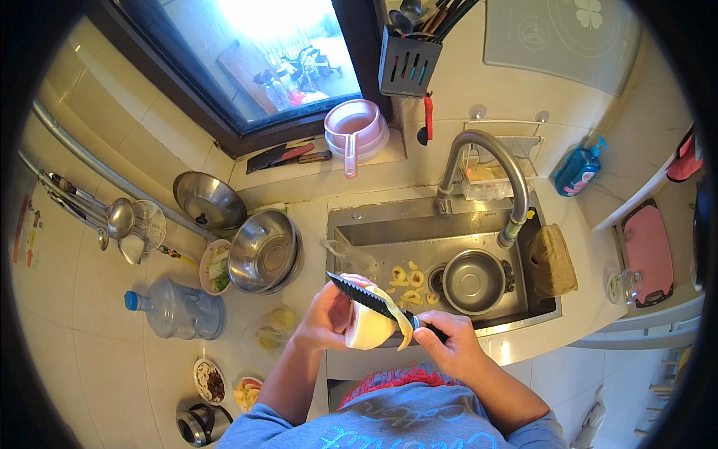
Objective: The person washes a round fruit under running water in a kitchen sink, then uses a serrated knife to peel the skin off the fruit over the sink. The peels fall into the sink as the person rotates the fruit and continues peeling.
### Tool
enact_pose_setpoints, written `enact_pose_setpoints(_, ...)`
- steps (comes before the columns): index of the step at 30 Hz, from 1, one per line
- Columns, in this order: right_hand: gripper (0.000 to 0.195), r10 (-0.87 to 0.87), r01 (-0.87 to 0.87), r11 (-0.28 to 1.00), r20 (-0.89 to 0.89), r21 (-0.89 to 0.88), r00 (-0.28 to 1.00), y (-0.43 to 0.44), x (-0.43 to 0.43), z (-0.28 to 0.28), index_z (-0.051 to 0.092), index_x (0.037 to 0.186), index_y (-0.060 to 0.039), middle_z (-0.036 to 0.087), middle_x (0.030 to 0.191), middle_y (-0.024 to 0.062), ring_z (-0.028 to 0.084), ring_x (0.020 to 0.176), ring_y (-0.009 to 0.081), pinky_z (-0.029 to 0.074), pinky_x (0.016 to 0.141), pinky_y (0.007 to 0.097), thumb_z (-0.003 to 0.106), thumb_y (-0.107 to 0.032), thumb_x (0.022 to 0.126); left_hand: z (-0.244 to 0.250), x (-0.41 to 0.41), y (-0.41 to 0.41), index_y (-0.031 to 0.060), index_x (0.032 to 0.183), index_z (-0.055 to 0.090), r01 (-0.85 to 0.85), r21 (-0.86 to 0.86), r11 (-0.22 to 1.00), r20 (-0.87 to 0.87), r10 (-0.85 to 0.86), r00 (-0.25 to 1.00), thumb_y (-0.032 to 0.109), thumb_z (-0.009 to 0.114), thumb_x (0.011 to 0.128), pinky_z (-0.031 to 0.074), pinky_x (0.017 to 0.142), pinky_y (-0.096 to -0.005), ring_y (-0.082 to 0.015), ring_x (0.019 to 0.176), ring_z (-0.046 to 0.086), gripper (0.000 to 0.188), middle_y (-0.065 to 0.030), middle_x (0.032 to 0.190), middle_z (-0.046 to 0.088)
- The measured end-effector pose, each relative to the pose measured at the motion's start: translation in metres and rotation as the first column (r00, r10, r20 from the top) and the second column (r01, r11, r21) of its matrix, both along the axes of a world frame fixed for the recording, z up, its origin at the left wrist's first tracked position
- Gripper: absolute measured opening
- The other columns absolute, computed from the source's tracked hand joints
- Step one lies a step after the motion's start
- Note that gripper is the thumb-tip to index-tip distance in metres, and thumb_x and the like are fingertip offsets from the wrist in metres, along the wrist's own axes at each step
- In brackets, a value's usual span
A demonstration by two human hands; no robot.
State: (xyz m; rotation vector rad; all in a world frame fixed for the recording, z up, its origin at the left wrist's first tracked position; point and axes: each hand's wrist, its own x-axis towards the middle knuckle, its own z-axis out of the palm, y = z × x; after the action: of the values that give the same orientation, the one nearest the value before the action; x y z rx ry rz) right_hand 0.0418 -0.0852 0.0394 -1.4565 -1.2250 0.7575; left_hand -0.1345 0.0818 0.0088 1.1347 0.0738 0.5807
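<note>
My left hand (325, 320) grips a thick, pale piece of produce (370, 328), partly peeled and reddish along one edge; its exact kind is unclear. My right hand (457, 342) is closed around the black handle of a knife (364, 294). The knife's dark, serrated-looking blade lies across the top of the produce, pointing up and left. A curling strip of yellowish peel (403, 328) hangs beside the blade near my right thumb. Both hands are at the front edge of a stainless steel sink (387, 233).
Within the sink are cut scraps (414, 279), a metal bowl (474, 280) and a clear plastic bag (353, 258). An arched faucet (488, 137) overhangs it. Left stand metal basins (263, 250), a water jug (179, 308) and bagged produce (280, 322). Two knives (289, 157) lie on the windowsill.
</note>
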Motion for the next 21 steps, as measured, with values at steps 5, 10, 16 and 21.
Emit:
enact_pose_setpoints(5,0.028,-0.053,0.047,0.997,-0.101,-0.063,0.993,0.004,0.004,-0.018,0.061,0.092,0.0005,0.057,0.069,0.0105,0.055,0.061,0.0186,0.044,0.058,0.0302,0.061,-0.028,0.089,-0.002,-0.002,-0.002,0.0005,0.123,0.044,0.048,0.017,0.999,0.041,-0.048,0.998,0.014,0.089,0.053,0.035,0.103,-0.0383,-0.0239,0.118,0.048,0.084,-0.0146,0.124,0.049)
enact_pose_setpoints(10,0.027,-0.119,0.062,0.983,-0.341,-0.173,0.933,0.005,0.011,-0.040,0.062,0.092,-0.0006,0.051,0.067,-0.0015,0.045,0.064,0.0062,0.038,0.058,0.0236,0.059,-0.027,0.091,-0.002,0.002,-0.005,0.0011,0.125,0.042,0.043,-0.138,0.989,0.105,-0.029,0.994,0.020,0.088,0.055,0.038,0.101,-0.0394,-0.0268,0.117,0.049,0.086,-0.0155,0.124,0.049)
enact_pose_setpoints(16,0.026,-0.154,0.125,0.988,-0.483,-0.093,0.862,0.013,0.012,-0.039,0.063,0.104,-0.0043,0.054,0.078,-0.0062,0.041,0.064,0.0020,0.035,0.058,0.0195,0.068,-0.020,0.084,-0.010,0.005,-0.015,0.0017,0.134,0.038,0.089,-0.389,0.917,0.109,-0.050,0.993,0.026,0.083,0.061,0.045,0.095,-0.0466,-0.0370,0.112,0.054,0.089,-0.0175,0.127,0.049)
enact_pose_setpoints(21,0.042,-0.054,0.032,0.998,-0.544,-0.050,0.837,0.026,0.010,-0.002,0.061,0.116,-0.0058,0.061,0.091,-0.0074,0.038,0.062,-0.0008,0.033,0.056,0.0169,0.075,-0.012,0.076,-0.026,0.000,-0.022,0.0014,0.136,0.036,0.077,-0.466,0.882,0.070,-0.050,0.996,0.029,0.083,0.061,0.043,0.097,-0.0465,-0.0369,0.115,0.053,0.092,-0.0188,0.127,0.051)
